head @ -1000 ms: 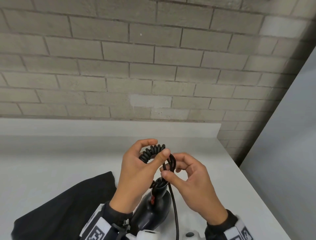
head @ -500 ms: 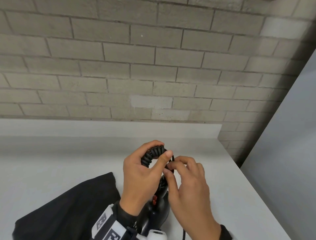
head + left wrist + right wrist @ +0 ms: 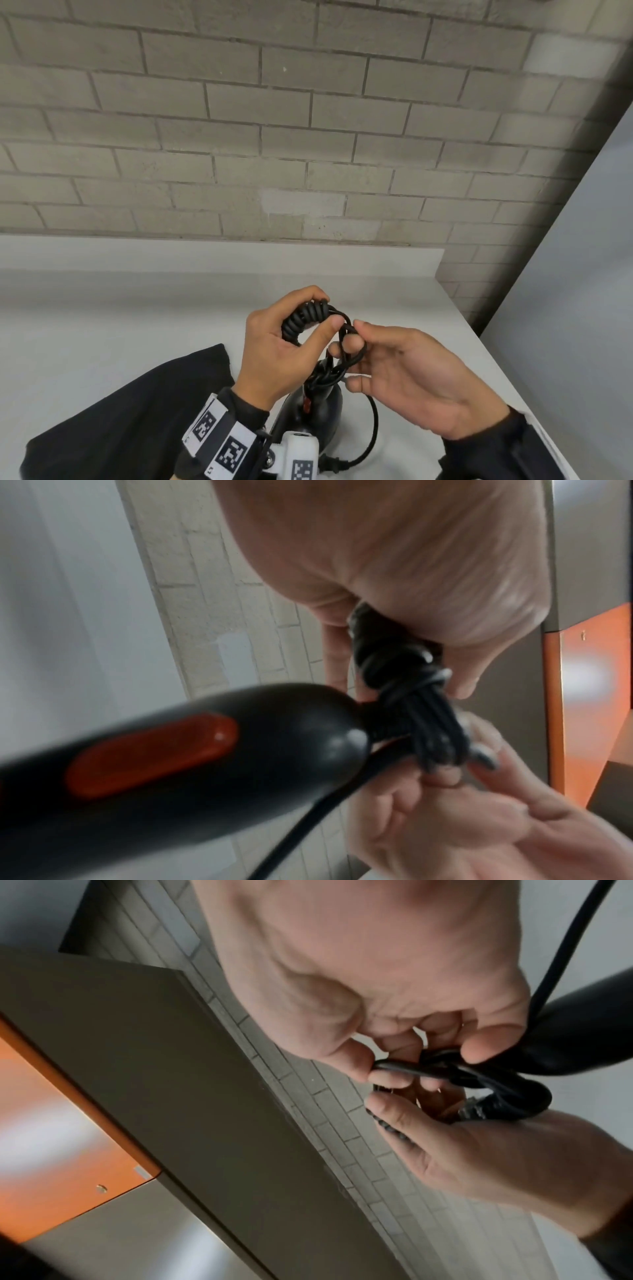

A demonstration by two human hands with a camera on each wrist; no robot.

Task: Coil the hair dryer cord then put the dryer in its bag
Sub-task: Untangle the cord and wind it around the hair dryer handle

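While the left hand (image 3: 274, 353) clamps the coiled cord (image 3: 305, 318) above the dryer (image 3: 315, 407), the right hand (image 3: 411, 373) pinches a loop just beside; bag (image 3: 113, 421) left of the dryer.

From my head view the light is even and soft, with the white surface (image 3: 102, 308) bright and the brick wall (image 3: 308, 137) darkening toward 2 o'clock. Brick courses bow outward near the edges, the usual wide-angle bend. My left wrist view is soft all over: the dryer handle (image 3: 171, 764) at 8 o'clock is smeared, with a small glare spot on its rounded end. In my right wrist view, the orange panel (image 3: 51, 1137) at 9 o'clock carries a washed-out white glare and is out of focus.
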